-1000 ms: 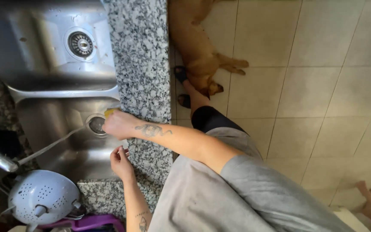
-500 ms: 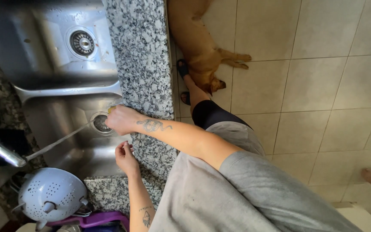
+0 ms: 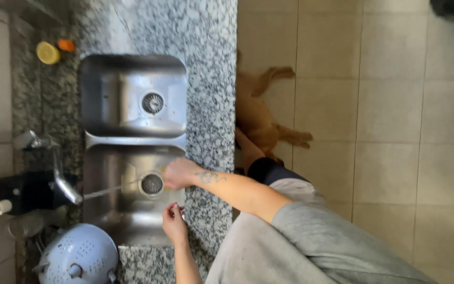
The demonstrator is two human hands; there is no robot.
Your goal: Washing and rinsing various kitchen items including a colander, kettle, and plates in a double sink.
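My right hand (image 3: 181, 173), with a tattoo on the forearm, reaches into the nearer basin of a steel double sink (image 3: 132, 139). It rests next to the drain (image 3: 152, 183) and grips a small yellow thing (image 3: 164, 185), mostly hidden under the fingers. A thin stream of water (image 3: 109, 190) runs from the tap (image 3: 61, 179) toward the drain. My left hand (image 3: 173, 221) hovers at the basin's front rim with fingertips pinched together; I cannot make out anything in them.
A pale blue colander (image 3: 77, 257) sits on the speckled granite counter (image 3: 211, 79) beside the sink. A yellow lid and an orange thing (image 3: 53, 51) lie at the far end. A brown dog (image 3: 261, 118) lies on the tiled floor by my leg.
The view has swung so the whole sink and more floor show. My right hand stays by the drain and my left hand stays by the rim.
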